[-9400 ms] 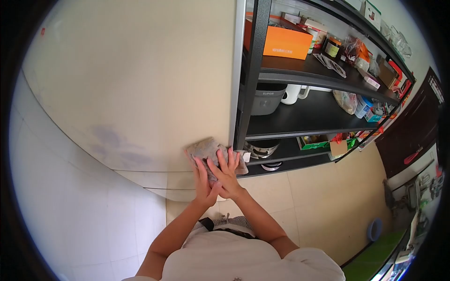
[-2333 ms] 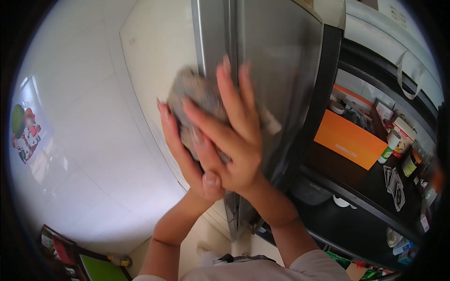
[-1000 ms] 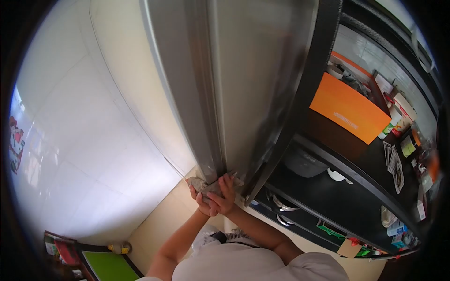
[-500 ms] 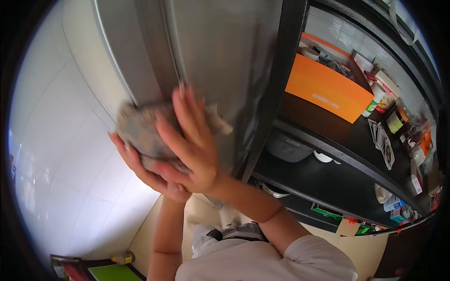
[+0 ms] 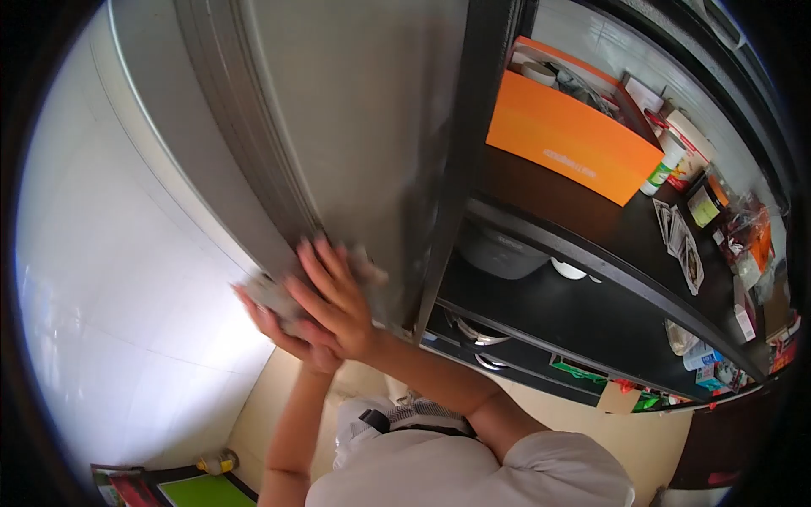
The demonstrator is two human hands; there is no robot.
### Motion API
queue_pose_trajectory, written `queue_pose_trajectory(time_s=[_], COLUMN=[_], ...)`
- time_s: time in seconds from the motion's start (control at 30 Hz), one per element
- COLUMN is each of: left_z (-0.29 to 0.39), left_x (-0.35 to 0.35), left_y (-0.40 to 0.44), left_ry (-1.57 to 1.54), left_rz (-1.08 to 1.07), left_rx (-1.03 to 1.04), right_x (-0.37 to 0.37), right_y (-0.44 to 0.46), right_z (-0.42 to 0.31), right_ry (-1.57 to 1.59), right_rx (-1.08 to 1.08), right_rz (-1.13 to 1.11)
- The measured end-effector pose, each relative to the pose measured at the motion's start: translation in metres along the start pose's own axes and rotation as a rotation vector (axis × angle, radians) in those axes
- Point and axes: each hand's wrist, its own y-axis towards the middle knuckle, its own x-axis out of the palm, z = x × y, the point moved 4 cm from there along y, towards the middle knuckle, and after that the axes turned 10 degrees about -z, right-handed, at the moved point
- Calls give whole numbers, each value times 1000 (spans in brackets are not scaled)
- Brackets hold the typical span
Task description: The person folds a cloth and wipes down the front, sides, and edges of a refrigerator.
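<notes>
A grey, patterned cloth (image 5: 274, 296) is pressed around the edge of a tall grey metal panel (image 5: 372, 110). My left hand (image 5: 287, 334) grips the cloth on the left side of the edge, with its fingers curled along it. Over the cloth on the panel's front lies my right hand (image 5: 338, 300), fingers stretched and slightly spread. The two hands touch near their heels. Motion blurs the fingertips and the cloth, and part of the cloth is hidden under my right hand.
A black shelf unit (image 5: 541, 287) stands at the right, holding an orange box (image 5: 574, 139), bottles, cards (image 5: 678, 245), a grey bin (image 5: 498, 249) and packets. A white wall (image 5: 127, 279) is on the left. Below it lies a green-topped item (image 5: 207, 493).
Both hands have slid down along the panel edge with the cloth. The view has shifted a little, so the shelf and orange box sit further left and higher.
</notes>
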Motion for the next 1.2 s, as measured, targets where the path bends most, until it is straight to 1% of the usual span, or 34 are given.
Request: queue_pose_trajectory(time_s=[0.03, 0.07, 0.1, 0.13, 0.23, 0.33, 0.4, 0.43, 0.5, 0.53, 0.6, 0.67, 0.73, 0.8, 0.83, 0.87, 0.9, 0.93, 0.97, 1.0, 1.03, 1.07, 1.1, 1.17, 1.2], left_z=[10, 29, 40, 46, 41, 17, -5, -20, -70, -71, -53, -38, -21, -14, -12, -6, -1, 2, 5, -4, -18, -30, -33, -41, -45], left_x=[-5, -7, -11, -15, -19, -12, -6, 3, 16, 18, 13, 8, 2, -4, -12, -16, -20, -27, -34, -42, -45, -47, -47, -41, -34], left_y=[32, 71, 99, 117, 128, 88, 33, -5, -106, -129, -128, -98, -59, -7, 25, 61, 97, 126, 154, 172, 177, 180, 177, 158, 139], left_ry=[36, -2, -39, -18, -27, 29, 32, 61, -91, -94, -87, -113, -50, -86, -146, -116, -82, -112, -143, -271, -298, -326, -295, -226, -47], left_rz=[28, 76, 87, 77, 76, 99, 81, 123, 34, -58, -185, -191, -139, -36, 23, 86, 151, 138, 122, 32, 3, -26, -4, 40, 45], left_rx=[25, -50, -50, 9, 80, 159, 162, 117, 101, 114, 200, 202, 258, 188, 87, 172, 256, 312, 368, 331, 321, 314, 306, 283, 331], right_x=[-12, -23, -31, -36, -36, -20, 1, 12, 37, 49, 54, 53, 45, 31, 21, 11, 4, 2, 6, 10, 14, 20, 25, 59, 76], right_y=[34, 66, 94, 111, 120, 76, 24, -8, -82, -111, -129, -123, -93, -33, 5, 42, 78, 111, 131, 151, 171, 173, 174, 156, 147], right_z=[-8, -15, -22, -27, -30, -20, -11, -5, 13, 16, 8, 10, -6, -23, -33, -44, -56, -63, -71, -80, -88, -89, -91, -77, -69], right_ry=[25, 51, 44, 34, 13, 14, -53, -80, -123, -133, -76, -71, -117, -249, -325, -497, -623, -732, -820, -908, -995, -1034, -1073, -1066, -1116], right_rx=[-24, -52, -77, -106, -124, -55, -51, -42, -5, 28, 150, 245, 327, 224, 173, 112, 90, 45, 70, 98, 127, 135, 145, 161, 158], right_rz=[11, 26, 55, 84, 98, 101, 139, 136, 131, 126, 131, 141, 140, 214, 244, 184, 198, 231, 255, 280, 304, 321, 338, 450, 519])
